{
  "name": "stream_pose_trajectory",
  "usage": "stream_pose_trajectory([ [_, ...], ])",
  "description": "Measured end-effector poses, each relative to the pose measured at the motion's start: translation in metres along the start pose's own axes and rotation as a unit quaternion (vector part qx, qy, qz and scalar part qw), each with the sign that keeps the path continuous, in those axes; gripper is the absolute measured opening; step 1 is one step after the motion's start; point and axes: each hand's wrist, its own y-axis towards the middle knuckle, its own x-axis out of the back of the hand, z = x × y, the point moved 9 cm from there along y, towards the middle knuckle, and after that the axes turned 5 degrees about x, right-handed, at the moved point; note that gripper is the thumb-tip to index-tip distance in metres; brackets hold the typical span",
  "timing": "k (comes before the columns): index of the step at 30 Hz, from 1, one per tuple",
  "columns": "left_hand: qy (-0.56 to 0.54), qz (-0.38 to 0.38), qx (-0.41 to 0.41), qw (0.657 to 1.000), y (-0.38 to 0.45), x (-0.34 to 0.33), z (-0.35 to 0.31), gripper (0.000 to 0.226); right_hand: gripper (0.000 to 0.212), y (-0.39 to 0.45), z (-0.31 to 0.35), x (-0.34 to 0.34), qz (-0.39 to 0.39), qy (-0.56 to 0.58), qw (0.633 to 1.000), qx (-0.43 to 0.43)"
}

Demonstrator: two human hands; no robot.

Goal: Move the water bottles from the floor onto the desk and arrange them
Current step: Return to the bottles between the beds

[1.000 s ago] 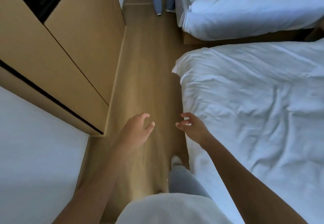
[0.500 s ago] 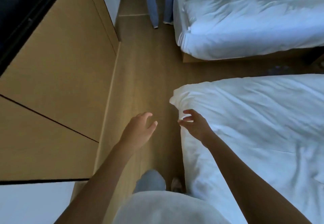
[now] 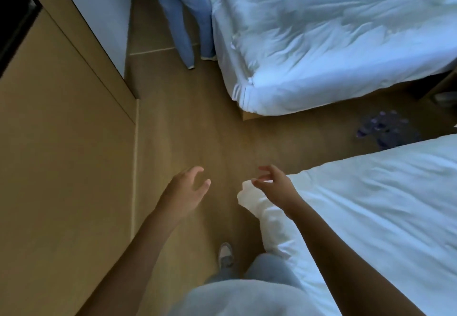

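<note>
Wooden flooring runs between a tan cabinet wall on the left and two beds with white duvets on the right. One bed fills the upper right; the nearer bed reaches in from the lower right, its corner just below the right hand. In the gap between the two beds, on the floor near the right edge, sits a blurred cluster of water bottles with purplish labels, too soft to count. They are well apart from both hands.

Both arms stretch forward over the floor. The left hand hangs in the air with fingers loosely curled and spread, holding nothing. The right hand is also empty, fingers relaxed and slightly bent, hovering above the corner of the nearer bed's duvet; whether it touches the fabric cannot be told.

At the bottom edge, the person's pale top, jeans and one light shoe show on the floor. At the top, another person's legs in blue jeans stand beside the far bed, near a white wall panel.
</note>
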Motion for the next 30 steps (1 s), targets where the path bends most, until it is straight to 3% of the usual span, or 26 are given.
stream_pose_trajectory([
  [17,0.025,0.087,-0.087,0.992,0.354,0.018,-0.133,0.044,0.051,0.312,0.042,0.093,-0.062,0.059,0.994,-0.074],
  [30,0.099,0.227,-0.217,0.944,0.55,-0.065,-0.322,0.045,0.051,0.425,-0.015,0.259,-0.22,0.128,0.95,-0.183],
])
